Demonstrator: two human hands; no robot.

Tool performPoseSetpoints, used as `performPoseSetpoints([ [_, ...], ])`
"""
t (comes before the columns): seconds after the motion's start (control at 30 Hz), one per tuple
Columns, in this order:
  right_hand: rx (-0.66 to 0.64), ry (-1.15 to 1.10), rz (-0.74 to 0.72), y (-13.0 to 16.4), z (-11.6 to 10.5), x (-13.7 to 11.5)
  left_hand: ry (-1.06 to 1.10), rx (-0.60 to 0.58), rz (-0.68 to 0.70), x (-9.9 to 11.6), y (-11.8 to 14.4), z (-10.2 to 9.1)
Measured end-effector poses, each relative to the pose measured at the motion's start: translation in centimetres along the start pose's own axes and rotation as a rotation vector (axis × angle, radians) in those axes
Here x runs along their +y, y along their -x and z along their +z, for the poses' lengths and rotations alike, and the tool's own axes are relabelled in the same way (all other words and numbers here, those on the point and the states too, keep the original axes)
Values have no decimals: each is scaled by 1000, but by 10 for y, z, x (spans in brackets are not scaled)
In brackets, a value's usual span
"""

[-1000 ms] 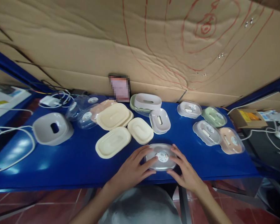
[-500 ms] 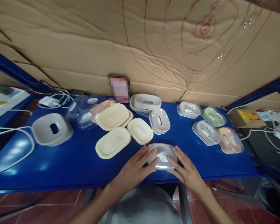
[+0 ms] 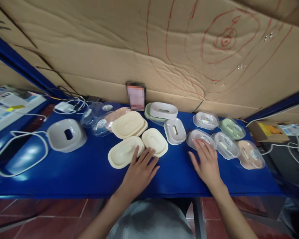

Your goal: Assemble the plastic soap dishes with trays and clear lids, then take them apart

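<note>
My right hand lies with fingers spread, its fingertips over the near side of a grey oval dish with a clear lid. It does not grip the dish. My left hand is open too, fingers apart, with fingertips at the near edges of two cream oval trays: a longer tray and a shorter tray. Whether those fingertips touch the trays or hover over them, I cannot tell. Behind these, more cream trays are stacked. Between my hands and farther back sits a pale slotted dish.
Right of my right hand stand lidded dishes: a grey dish, a peach dish, a green dish. Clear lids and a deep grey tub are at left. A blurred-out screen leans against the cardboard wall.
The lidded grey dish moved from the near edge to the group at the right, with my right hand following it. My left hand left the dish and moved left beside the cream trays.
</note>
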State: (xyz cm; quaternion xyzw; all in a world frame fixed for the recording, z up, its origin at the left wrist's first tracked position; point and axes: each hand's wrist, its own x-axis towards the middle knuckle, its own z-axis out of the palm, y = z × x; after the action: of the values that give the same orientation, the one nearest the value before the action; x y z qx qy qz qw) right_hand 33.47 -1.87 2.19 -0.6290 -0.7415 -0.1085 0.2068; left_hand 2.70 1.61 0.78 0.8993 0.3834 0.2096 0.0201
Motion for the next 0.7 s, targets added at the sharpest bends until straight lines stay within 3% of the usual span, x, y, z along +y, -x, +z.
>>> performPoseSetpoints([
  [0.1, -94, -37, -82, -33, 17, -22, -13, 45, -45, 2, 3, -1],
  [0.23, -128, -133, -85, -49, 25, -27, 8, 83, -50, 1, 12, -2],
  [0.47, -24, -548, 67, -17, -17, -22, 97, 45, 65, 19, 4, -2],
  [0.57, -20, -513, 101, -1, -27, -18, 118, -30, 137, 30, -4, 5],
  [0.7, -61, -440, -4, 15, -25, -8, 180, -91, 308, 45, -3, 12],
])
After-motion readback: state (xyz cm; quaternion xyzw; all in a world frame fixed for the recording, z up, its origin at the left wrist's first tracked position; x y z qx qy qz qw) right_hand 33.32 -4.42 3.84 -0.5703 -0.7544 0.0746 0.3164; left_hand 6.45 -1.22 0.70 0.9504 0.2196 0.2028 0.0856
